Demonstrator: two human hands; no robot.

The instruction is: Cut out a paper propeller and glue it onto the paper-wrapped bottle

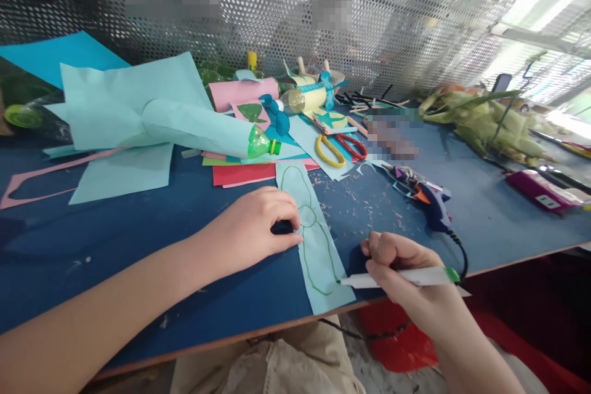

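- Right hand (406,271), nearest the camera at the table's front edge: fingers closed around a white marker (401,277) with a green end cap, and the barrel lies almost level.
- The marker tip points away from the grip towards the left and touches the near end of a light blue paper strip (318,240).
- The strip lies flat on the blue table (138,240), just left of the grip, with its near end overhanging the edge.
- A green outline (282,180) runs along the strip: two long loops meeting at a small circle.
- Left hand (256,228), left of and beyond the grip: fingers curled, tips pressing the strip's left edge near the circle. It pins the paper and clasps nothing that can be made out; the dark patch under the fingers is unclear.
- Step in hand, as judged: tracing the lower loop at its near corner. Carrying the line on calls for a steady strip and a tip that stays on the paper.
- Beyond the grip: a blue glue gun (427,194), its cord trailing over the edge.
- Further, up and left: scissors (339,149), red paper (242,173) and a paper-wrapped bottle (203,126).
- Farthest: a perforated metal screen (392,24).
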